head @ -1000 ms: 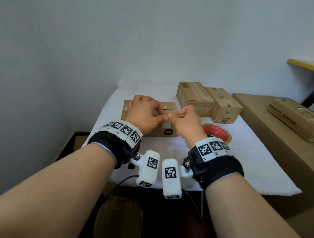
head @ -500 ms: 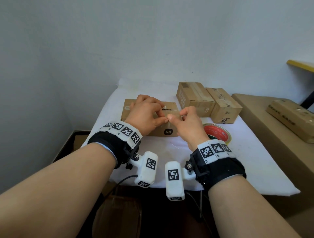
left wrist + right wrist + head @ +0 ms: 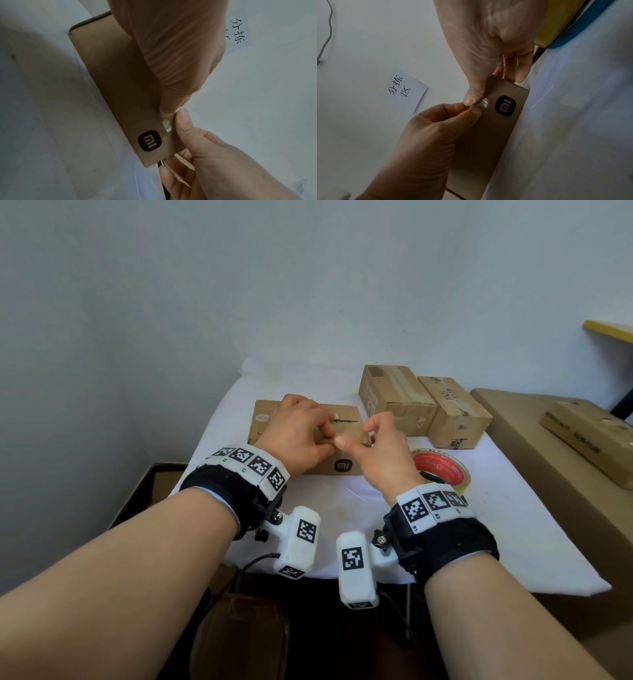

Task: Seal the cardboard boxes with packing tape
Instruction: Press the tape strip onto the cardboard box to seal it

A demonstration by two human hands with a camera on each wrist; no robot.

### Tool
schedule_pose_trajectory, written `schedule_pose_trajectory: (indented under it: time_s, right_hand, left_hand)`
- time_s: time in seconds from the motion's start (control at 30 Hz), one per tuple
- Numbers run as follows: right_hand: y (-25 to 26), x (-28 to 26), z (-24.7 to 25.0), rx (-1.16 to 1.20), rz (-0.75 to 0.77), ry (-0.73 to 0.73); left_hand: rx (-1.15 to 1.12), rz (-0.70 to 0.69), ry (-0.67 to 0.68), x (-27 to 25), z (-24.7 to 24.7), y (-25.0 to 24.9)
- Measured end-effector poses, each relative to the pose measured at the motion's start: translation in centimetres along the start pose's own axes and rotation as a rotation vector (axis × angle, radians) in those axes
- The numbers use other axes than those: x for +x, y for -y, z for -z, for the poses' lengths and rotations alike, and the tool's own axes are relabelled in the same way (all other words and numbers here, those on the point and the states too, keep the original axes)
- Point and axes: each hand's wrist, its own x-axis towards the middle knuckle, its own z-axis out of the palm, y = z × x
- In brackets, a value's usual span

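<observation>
Head view: left hand [image 3: 297, 436] pinches a clear tape strip [image 3: 483, 104] at the front top edge of the flat logo box [image 3: 346, 465] on the white table [image 3: 513, 529]; right hand [image 3: 383, 455], thumb and fingertips closed on the same strip. Press it flat, working outward from the fold. Versus a second ago, the right hand has shifted slightly rightward. Tape roll [image 3: 442, 469] lies just right.

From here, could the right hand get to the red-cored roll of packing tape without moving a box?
Probably yes. The red-cored roll of packing tape lies flat on the white cloth just right of the right hand, with nothing between them, though that hand seems busy at the flat cardboard box.
</observation>
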Motion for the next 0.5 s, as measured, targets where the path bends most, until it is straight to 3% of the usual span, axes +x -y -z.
schedule_pose_trajectory:
  time_s: [0.3,0.5]
  right_hand:
    - [0.52,-0.99,0.23,-0.261,0.285,-0.073]
    - [0.35,-1.03,0.46,-0.245,0.331,-0.101]
  left_hand:
    - [0.065,-0.021,0.039,-0.02,-0.39,0.16]
    - [0.113,-0.046,0.039,-0.03,-0.41,0.2]
